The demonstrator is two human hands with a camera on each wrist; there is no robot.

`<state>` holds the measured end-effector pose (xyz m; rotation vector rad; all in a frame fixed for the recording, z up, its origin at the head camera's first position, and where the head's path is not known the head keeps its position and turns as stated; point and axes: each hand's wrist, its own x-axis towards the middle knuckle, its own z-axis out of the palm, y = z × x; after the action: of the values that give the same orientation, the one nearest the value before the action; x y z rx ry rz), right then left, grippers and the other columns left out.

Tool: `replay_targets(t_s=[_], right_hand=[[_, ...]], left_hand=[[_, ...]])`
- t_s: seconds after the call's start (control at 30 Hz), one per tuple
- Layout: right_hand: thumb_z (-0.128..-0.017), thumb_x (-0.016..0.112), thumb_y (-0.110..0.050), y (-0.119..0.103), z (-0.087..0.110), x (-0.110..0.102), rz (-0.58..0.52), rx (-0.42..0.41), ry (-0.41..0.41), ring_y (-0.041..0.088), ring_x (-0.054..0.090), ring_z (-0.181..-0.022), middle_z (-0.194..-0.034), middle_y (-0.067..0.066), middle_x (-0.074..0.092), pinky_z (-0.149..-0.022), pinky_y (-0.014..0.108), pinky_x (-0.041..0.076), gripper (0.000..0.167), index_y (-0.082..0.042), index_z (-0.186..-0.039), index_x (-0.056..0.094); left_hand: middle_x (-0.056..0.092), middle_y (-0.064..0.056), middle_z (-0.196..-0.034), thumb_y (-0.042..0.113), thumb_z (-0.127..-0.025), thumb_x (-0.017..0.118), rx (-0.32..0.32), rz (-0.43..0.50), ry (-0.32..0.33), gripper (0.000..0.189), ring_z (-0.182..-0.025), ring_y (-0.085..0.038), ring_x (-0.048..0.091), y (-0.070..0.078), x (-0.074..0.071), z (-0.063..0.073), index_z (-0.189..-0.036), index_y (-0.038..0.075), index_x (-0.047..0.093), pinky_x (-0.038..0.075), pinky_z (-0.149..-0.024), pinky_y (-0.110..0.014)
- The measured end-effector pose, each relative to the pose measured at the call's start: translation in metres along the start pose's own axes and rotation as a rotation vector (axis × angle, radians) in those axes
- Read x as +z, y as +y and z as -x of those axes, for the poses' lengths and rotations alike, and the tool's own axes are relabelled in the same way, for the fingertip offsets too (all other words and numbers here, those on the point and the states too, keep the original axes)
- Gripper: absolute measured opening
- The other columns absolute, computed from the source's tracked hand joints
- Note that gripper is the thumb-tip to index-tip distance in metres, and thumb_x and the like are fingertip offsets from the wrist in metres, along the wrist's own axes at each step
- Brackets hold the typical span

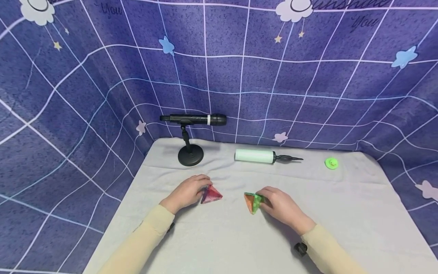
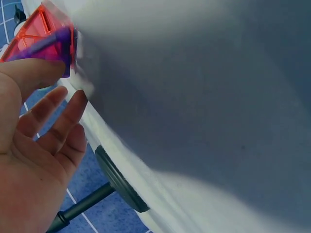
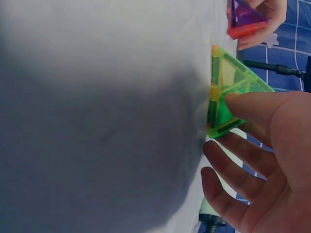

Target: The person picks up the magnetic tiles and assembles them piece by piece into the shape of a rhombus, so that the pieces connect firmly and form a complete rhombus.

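On the white-covered table, a small pyramid of translucent triangular magnetic tiles, red (image 1: 213,194) and purple (image 2: 62,48), is pinched at its left side by my left hand (image 1: 186,193). Opposite it, my right hand (image 1: 283,207) pinches a second pyramid of magnetic tiles, one green (image 3: 236,82) and one orange (image 1: 250,201). Both pyramids sit on the cloth, a short gap apart, with their points upward or tilted; which, I cannot tell. In the wrist views each thumb presses a tile, while the other visible fingers curve loosely. The far faces of both shapes are hidden.
A black microphone (image 1: 195,120) rides on a round-based stand (image 1: 190,155) at the back left. Behind the hands lie a pale green hand pump (image 1: 254,156) with a black nozzle and a small bright green disc (image 1: 331,163). A blue gridded curtain (image 1: 260,72) surrounds the table.
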<state>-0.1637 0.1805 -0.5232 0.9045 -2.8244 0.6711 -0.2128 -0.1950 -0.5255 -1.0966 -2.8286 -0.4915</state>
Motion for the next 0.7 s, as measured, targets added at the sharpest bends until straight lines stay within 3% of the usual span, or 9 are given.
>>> replay_targets(t_s=[0.4,0.7], right_hand=[[-0.088,0.086,-0.023,0.002,0.014,0.005,-0.011,0.090,0.048,0.019,0.070,-0.102,-0.110,-0.001,0.073,-0.091,0.043,0.056,0.033,-0.011,-0.117,0.074],[-0.086,0.087,-0.023,0.002,0.014,0.006,-0.010,0.084,0.069,0.020,0.070,-0.102,-0.111,0.001,0.073,-0.090,0.043,0.056,0.039,-0.009,-0.119,0.073]], left_hand=[[0.069,-0.007,-0.120,0.000,-0.087,0.077,0.002,0.040,0.040,0.034,-0.112,-0.026,0.065,0.009,0.005,0.001,-0.119,0.006,0.070,0.049,-0.101,-0.044],[0.067,-0.002,-0.109,0.011,-0.087,0.082,-0.002,0.061,0.032,0.027,-0.102,-0.020,0.065,0.019,0.010,-0.002,-0.110,0.008,0.068,0.051,-0.094,-0.040]])
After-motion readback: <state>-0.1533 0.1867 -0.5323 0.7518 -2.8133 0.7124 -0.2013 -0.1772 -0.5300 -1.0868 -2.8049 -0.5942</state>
